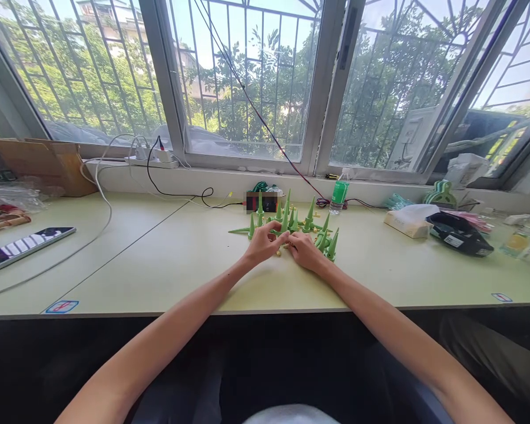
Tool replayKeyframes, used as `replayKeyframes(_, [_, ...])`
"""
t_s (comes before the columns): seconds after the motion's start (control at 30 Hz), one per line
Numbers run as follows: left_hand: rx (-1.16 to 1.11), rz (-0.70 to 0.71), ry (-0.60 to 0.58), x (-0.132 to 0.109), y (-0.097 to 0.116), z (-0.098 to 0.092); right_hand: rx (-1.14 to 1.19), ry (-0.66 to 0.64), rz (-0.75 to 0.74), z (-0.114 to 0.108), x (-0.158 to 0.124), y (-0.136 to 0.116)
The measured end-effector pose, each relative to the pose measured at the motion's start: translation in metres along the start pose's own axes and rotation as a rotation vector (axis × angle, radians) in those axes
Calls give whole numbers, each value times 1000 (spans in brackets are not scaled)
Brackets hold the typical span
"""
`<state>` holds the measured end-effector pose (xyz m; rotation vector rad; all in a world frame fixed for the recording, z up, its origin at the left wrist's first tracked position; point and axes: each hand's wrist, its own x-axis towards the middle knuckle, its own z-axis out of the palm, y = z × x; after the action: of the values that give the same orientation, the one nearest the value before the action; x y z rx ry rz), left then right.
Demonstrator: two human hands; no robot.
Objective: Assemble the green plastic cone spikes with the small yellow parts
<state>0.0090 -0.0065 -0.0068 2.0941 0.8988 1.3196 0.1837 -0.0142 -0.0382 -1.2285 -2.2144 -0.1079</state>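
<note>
My left hand [265,240] is over the table with its thumb and fingers closed round the base of an upright green plastic spike [285,220]. Close against it, my right hand [305,249] has its fingers bent inward and pinched; whatever sits in them is hidden. The fingertips of both hands meet just in front of the spike. Around them are several more green cone-shaped spikes, some standing like the spike [310,215] behind my right hand, others tilted like the spike [333,245] beside my right wrist. Small yellow parts [278,253] lie among them.
A dark device with a display [265,203] sits behind the spikes. Along the back stand a water bottle [339,193] and a power strip [154,160]. To the right are a tissue box [406,221] and a black bag [459,234]; at left, a phone [26,247] and a cable [101,229].
</note>
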Motion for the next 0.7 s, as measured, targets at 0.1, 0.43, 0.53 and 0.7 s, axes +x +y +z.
replayKeyframes(0.1, [-5, -3, -2, 0, 0, 0, 6, -2, -2, 0, 0, 0])
replayKeyframes(0.43, [-24, -10, -14, 0, 2, -1, -12, 60, 11, 6, 1, 5])
replayKeyframes(0.53, [-59, -31, -17, 1, 2, 0, -33, 78, 9, 6, 2, 5])
replayKeyframes(0.7, [-276, -166, -64, 2, 3, 1, -49, 116, 32, 3, 2, 1])
